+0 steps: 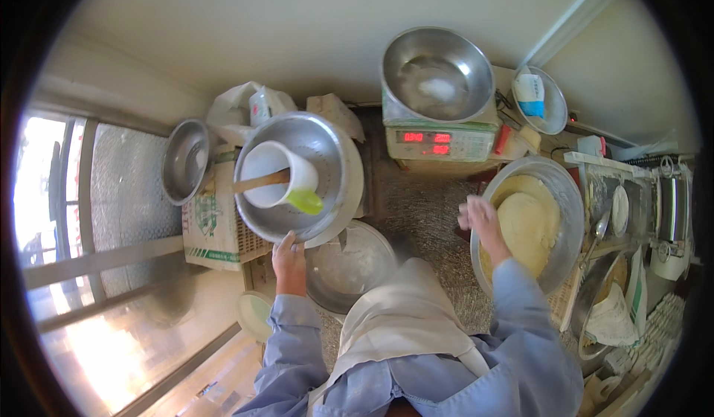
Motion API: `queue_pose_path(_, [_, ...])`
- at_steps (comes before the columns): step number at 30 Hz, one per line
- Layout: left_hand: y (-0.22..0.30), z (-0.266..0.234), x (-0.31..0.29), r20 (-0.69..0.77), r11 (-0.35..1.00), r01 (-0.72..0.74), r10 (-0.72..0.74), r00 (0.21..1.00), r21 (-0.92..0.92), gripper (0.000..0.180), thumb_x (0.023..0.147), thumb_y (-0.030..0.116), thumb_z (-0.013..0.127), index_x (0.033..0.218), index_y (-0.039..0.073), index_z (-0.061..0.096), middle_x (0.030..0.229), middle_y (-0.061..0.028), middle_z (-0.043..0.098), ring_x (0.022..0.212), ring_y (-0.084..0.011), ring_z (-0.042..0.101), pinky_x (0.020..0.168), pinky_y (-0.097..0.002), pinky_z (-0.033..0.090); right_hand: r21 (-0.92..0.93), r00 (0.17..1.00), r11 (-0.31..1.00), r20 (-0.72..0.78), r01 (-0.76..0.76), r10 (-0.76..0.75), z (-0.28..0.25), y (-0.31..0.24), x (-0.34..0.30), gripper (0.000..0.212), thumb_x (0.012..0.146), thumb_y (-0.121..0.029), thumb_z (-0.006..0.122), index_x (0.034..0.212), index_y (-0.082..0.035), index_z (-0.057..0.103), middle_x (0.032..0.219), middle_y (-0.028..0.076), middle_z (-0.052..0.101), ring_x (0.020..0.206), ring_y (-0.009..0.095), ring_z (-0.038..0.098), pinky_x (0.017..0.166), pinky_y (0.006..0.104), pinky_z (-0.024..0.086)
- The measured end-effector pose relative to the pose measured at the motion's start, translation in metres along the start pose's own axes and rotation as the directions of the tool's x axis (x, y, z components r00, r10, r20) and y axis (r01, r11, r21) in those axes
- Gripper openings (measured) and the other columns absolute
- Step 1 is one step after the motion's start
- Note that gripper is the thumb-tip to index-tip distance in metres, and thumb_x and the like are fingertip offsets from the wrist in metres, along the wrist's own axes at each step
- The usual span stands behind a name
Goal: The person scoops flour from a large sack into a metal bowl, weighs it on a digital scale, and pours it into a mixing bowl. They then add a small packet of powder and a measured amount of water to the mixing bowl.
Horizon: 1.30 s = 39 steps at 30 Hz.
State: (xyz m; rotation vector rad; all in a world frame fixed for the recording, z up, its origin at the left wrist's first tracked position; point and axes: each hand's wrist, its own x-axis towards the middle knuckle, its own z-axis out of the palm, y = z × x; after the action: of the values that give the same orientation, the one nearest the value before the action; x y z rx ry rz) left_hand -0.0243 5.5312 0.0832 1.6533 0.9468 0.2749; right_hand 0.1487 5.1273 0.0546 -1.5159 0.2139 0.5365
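My left hand (pixel 288 259) grips the near rim of a wide steel colander (pixel 335 165), its fingers closed at the edge. Inside the colander lies a tipped white plastic pitcher (pixel 301 165), with a wooden handle (pixel 260 182) and a light green piece (pixel 305 201) at its mouth. To the right, a big steel bowl (pixel 569 216) holds a mound of pale yellow dough (pixel 524 220). Over that bowl's left rim hovers my right hand (pixel 482 220), fingers apart and whitish, with nothing in them. Whether it touches the rim I cannot tell.
Ahead stands a scale (pixel 439 143) with red digits, bearing a steel bowl (pixel 439 60) with white powder. Below the colander sits a floury basin (pixel 349 268). Cartons (pixel 212 220) stand left; a roller machine (pixel 673 209) is far right, near a tilted bowl (pixel 554 108) with a packet.
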Motion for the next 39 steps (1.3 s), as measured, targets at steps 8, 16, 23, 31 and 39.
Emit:
queue_pose_path(8, [0.005,0.007,0.001,-0.037,0.673,0.256,-0.389,0.92,-0.694,0.016,0.084,0.004,0.055,0.097,0.002,0.046,0.096,-0.0072,0.052,0.09,-0.0178,0.053,0.077,-0.0305,0.045,0.314,0.999,0.949,-0.031,0.024,-0.015,0.017,-0.104,0.157,0.037,0.086,-0.026,0.053,0.106,0.004,0.044,0.1,0.017,0.055,0.084,0.027,0.06,0.066,0.0355,0.053])
queue_pose_path(16, [-0.001,0.001,-0.003,-0.008,0.513,0.311,-0.528,0.849,-0.8,0.034,0.087,0.014,0.056,0.113,-0.002,0.042,0.109,-0.0111,0.051,0.104,-0.0235,0.05,0.086,-0.0373,0.043,0.195,0.966,0.974,-0.251,0.117,-0.066,0.027,-0.109,0.18,0.024,0.08,-0.008,0.05,0.098,0.007,0.049,0.102,0.017,0.053,0.087,0.028,0.058,0.074,0.0399,0.055])
queue_pose_path(23, [-0.017,-0.024,-0.064,0.067,0.506,0.315,-0.449,0.891,-0.803,0.046,0.088,0.029,0.053,0.121,-0.001,0.04,0.116,-0.0161,0.048,0.11,-0.0264,0.047,0.089,-0.0364,0.042,-0.141,0.945,0.973,-0.247,0.183,-0.213,-0.016,-0.122,0.084,0.023,0.079,-0.012,0.056,0.097,0.002,0.055,0.102,0.011,0.05,0.088,0.022,0.052,0.068,0.0329,0.05])
queue_pose_path(31, [0.018,-0.033,-0.155,0.442,0.651,0.451,-0.193,0.876,-0.611,0.063,0.087,0.033,0.054,0.135,0.006,0.021,0.129,-0.018,0.037,0.118,-0.0295,0.039,0.085,-0.0411,0.046,-0.358,0.993,0.927,0.083,0.11,-0.086,0.004,-0.125,-0.067,0.009,0.077,-0.007,0.052,0.083,-0.003,0.054,0.077,0.004,0.055,0.063,0.011,0.054,0.055,0.0249,0.047])
queue_pose_path(39, [0.009,-0.08,-0.246,0.483,0.671,0.516,-0.26,0.836,-0.532,0.057,0.088,0.025,0.053,0.132,0.003,0.026,0.127,-0.0161,0.041,0.113,-0.0303,0.046,0.087,-0.0433,0.046,-0.31,0.88,0.95,0.46,0.033,0.119,0.11,-0.069,-0.162,0.008,0.077,-0.009,0.055,0.079,-0.001,0.054,0.071,0.004,0.055,0.06,0.013,0.055,0.051,0.0259,0.047])
